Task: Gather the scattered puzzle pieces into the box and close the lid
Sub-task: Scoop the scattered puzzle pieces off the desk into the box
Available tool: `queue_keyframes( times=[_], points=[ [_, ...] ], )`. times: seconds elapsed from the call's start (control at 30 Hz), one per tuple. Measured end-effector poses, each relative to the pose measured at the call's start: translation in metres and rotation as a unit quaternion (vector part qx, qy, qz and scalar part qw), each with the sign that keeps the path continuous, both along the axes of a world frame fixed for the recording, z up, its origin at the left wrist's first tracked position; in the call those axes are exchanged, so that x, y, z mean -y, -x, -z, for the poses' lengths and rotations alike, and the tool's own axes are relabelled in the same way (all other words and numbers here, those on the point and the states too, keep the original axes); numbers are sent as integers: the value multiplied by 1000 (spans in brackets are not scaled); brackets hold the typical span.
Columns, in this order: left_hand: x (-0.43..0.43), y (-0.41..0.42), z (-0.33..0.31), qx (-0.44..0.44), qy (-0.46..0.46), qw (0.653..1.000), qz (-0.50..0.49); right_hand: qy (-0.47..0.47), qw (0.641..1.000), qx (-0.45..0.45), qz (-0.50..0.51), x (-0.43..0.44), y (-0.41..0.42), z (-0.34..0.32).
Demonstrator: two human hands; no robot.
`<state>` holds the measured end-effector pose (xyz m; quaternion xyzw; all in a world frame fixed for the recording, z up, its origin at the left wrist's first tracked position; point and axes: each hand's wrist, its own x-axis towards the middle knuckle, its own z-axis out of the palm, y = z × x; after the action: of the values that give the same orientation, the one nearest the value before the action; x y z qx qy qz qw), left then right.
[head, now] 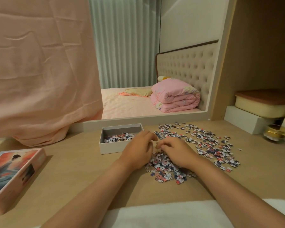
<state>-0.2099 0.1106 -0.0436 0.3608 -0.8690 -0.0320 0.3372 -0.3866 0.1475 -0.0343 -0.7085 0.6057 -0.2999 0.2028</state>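
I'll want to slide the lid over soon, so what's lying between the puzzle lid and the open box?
Nothing lies there. In the head view, the stretch of wooden desk between the puzzle lid and the open box is bare.

Right hand [179,152] curls into the puzzle pieces [168,171] heaped on the counter [82,170]. Left hand [138,151], fingers curled, sits alongside, by the open box [112,148].

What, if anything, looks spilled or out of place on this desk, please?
Most puzzle pieces lie loose across the desk, right of the open box, which holds only a few. The lid lies apart near the left edge. Nothing looks damaged.
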Motion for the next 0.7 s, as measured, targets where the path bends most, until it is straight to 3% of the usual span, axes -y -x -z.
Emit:
queue_keyframes(
  times=[0.07,0.17,0.27,0.5,0.7],
  points=[
    [-3,11,0,38,-63,997,15,-1,999,-24,42,-10,7,0],
    [-3,21,4,165,-145,976,-6,-90,980,-172,51,-20,11,13],
    [-7,22,9,251,-185,950,-15,-126,965,-226,45,-21,6,28],
    [-16,-21,9,145,-157,977,18,-89,976,-198,-31,-6,-27,31],
    [-22,-68,3,61,-120,990,-40,-24,990,-125,-55,4,-55,35]
  ],
)
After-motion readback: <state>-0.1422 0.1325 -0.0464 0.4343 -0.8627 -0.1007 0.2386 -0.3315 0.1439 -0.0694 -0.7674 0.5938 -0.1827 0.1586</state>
